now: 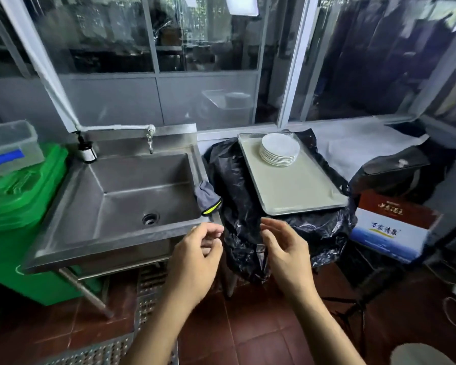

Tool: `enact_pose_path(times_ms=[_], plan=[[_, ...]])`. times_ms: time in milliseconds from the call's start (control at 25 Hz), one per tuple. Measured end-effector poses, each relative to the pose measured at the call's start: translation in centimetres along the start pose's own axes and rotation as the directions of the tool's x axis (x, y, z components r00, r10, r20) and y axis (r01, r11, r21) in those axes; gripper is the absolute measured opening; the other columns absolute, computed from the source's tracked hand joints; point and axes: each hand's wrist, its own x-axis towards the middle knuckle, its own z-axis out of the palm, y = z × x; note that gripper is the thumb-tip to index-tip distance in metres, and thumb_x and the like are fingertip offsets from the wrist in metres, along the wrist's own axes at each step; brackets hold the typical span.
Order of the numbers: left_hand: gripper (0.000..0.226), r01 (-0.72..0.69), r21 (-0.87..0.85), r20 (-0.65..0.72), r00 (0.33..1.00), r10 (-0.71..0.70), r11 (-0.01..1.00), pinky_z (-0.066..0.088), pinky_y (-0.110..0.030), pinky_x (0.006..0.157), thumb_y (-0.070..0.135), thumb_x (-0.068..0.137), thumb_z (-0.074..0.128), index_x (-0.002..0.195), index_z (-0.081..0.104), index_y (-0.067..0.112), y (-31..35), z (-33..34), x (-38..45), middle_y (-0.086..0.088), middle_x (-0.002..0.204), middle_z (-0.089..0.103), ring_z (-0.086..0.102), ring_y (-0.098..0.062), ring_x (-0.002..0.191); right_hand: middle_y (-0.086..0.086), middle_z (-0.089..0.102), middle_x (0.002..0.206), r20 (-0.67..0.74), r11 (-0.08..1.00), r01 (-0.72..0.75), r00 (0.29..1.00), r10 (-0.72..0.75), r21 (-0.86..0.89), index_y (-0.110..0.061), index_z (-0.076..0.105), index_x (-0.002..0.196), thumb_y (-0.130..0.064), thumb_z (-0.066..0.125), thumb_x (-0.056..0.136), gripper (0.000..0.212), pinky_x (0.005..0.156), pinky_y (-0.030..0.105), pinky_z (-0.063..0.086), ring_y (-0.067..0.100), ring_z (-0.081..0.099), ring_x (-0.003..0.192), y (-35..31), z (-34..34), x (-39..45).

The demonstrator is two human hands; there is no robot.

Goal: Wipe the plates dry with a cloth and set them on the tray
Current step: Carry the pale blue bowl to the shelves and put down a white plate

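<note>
Two bare hands hung before us, the left hand and right hand both loosely curled and holding nothing. The stack of white plates sat at the far end of the metal tray. A grey cloth, perhaps yellow-edged, draped over the steel sink rim.

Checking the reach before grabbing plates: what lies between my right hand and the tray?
In the head view, only crumpled black plastic sheeting lies between the right hand and the tray; the plate stack sits at the tray's far end.
</note>
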Motion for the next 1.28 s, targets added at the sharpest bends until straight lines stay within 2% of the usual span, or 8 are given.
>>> enact_pose_path(times_ms=[200, 520, 640, 840, 960, 1080, 1200, 1280], plan=[[0.028, -0.001, -0.030, 0.088, 0.996, 0.004, 1.000, 0.052, -0.012, 0.076, 0.011, 0.094, 0.061, 0.101, 0.068, 0.037, -1.7, 2.8, 11.0, 0.017, 0.102, 0.070, 0.067, 0.001, 0.090, -0.017, 0.077, 0.099, -0.054, 0.998, -0.049, 0.997, 0.051, 0.035, -0.032, 0.074, 0.108, -0.010, 0.064, 0.097, 0.026, 0.091, 0.020, 0.055, -0.002, 0.070, 0.099, 0.9, 1.9, 9.9], [0.023, -0.001, -0.008, 0.202, 0.979, 0.003, 1.000, 0.051, -0.012, 0.081, 0.014, 0.097, 0.060, 0.106, 0.067, 0.033, -2.6, 9.5, 24.3, 0.020, 0.105, 0.068, 0.064, 0.003, 0.097, -0.010, 0.077, 0.102, -0.127, 0.996, -0.067, 0.989, 0.074, 0.059, -0.026, 0.074, 0.110, -0.011, 0.062, 0.099, 0.022, 0.090, 0.016, 0.051, -0.001, 0.069, 0.102, 4.8, 0.3, 24.4], [0.022, 0.044, 0.011, 0.186, 0.982, -0.046, 0.999, 0.052, -0.015, 0.084, 0.012, 0.097, 0.059, 0.107, 0.068, 0.030, -3.2, 12.6, 29.5, 0.017, 0.104, 0.069, 0.064, 0.002, 0.097, -0.011, 0.077, 0.101, -0.121, 0.995, -0.077, 0.989, 0.084, 0.060, -0.025, 0.074, 0.111, -0.009, 0.062, 0.098, 0.023, 0.086, 0.009, 0.049, 0.000, 0.070, 0.101, 7.4, -0.3, 31.0], [0.024, 0.091, 0.060, 0.135, 0.986, -0.098, 0.994, 0.048, -0.007, 0.077, 0.008, 0.096, 0.059, 0.106, 0.069, 0.028, -3.0, 19.5, 39.0, 0.016, 0.099, 0.071, 0.064, 0.003, 0.093, -0.010, 0.077, 0.103, -0.101, 0.991, -0.118, 0.987, 0.124, 0.070, -0.021, 0.074, 0.111, -0.005, 0.062, 0.097, 0.024, 0.091, 0.022, 0.052, 0.005, 0.071, 0.102, 11.6, -2.8, 42.9], [0.026, 0.124, 0.031, 0.035, 0.992, -0.125, 0.992, 0.051, -0.011, 0.076, 0.001, 0.092, 0.062, 0.099, 0.072, 0.023, -2.7, 24.6, 44.5, 0.011, 0.091, 0.074, 0.068, -0.001, 0.086, -0.014, 0.076, 0.104, -0.090, 0.985, -0.162, 0.982, 0.167, 0.057, -0.025, 0.074, 0.110, -0.009, 0.063, 0.098, 0.022, 0.089, 0.021, 0.052, 0.003, 0.070, 0.102, 14.4, -4.5, 49.3], [0.026, 0.161, 0.025, 0.006, 0.987, -0.161, 0.987, 0.051, -0.011, 0.074, -0.001, 0.090, 0.064, 0.099, 0.071, 0.022, -3.4, 29.7, 49.9, 0.015, 0.087, 0.074, 0.068, 0.000, 0.083, -0.014, 0.076, 0.105, -0.097, 0.974, -0.216, 0.970, 0.222, 0.071, -0.026, 0.074, 0.107, -0.008, 0.064, 0.098, 0.023, 0.089, 0.016, 0.050, 0.002, 0.070, 0.103, 18.0, -5.9, 55.4], [0.027, 0.184, 0.029, -0.009, 0.983, -0.183, 0.983, 0.054, -0.018, 0.079, -0.001, 0.088, 0.067, 0.105, 0.068, 0.020, -5.3, 33.9, 54.7, 0.017, 0.090, 0.072, 0.068, -0.002, 0.085, -0.015, 0.076, 0.102, -0.123, 0.964, -0.255, 0.957, 0.263, 0.076, -0.025, 0.073, 0.106, -0.005, 0.063, 0.097, 0.024, 0.087, 0.012, 0.050, -0.001, 0.070, 0.099, 21.4, -6.8, 61.0], [0.032, 0.254, 0.044, -0.009, 0.967, -0.254, 0.966, 0.056, -0.025, 0.086, 0.005, 0.089, 0.069, 0.119, 0.064, 0.017, -6.8, 36.2, 57.2, 0.012, 0.104, 0.071, 0.067, -0.006, 0.095, -0.015, 0.074, 0.101, -0.145, 0.959, -0.278, 0.948, 0.282, 0.047, -0.022, 0.072, 0.109, -0.004, 0.062, 0.097, 0.024, 0.088, 0.015, 0.053, -0.003, 0.069, 0.095, 23.5, -7.0, 64.0]])
